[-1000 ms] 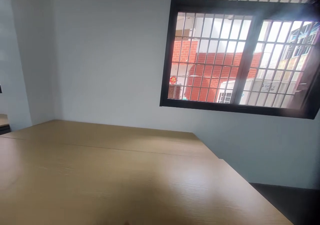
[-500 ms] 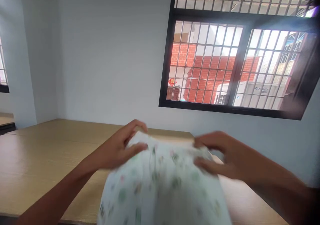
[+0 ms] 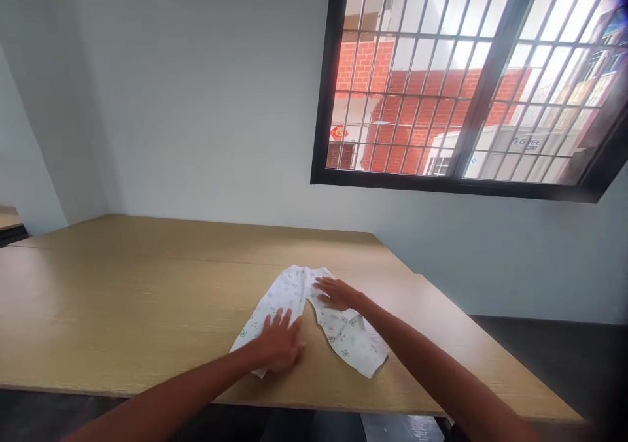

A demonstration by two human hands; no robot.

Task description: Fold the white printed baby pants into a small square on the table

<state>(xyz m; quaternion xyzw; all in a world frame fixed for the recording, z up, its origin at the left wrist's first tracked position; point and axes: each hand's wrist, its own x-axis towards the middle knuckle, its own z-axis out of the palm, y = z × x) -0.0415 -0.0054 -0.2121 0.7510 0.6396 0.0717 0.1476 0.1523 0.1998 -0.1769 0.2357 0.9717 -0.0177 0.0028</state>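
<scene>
Print on pants (image 3: 287, 291) too small, window (image 3: 417, 82) cut off

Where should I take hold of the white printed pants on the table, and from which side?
Probably the cuff of the leg on the view's right, pinched from the near side. The pants lie flat with legs splayed, and that cuff sits free, pointing toward the camera, while the right hand rests higher up that leg and the left hand covers the other leg's end.

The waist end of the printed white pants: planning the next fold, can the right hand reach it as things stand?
Likely yes. The right hand rests on the pants leg, its fingertips close to the waist end, with only cloth between them and nothing blocking the arm.
</scene>
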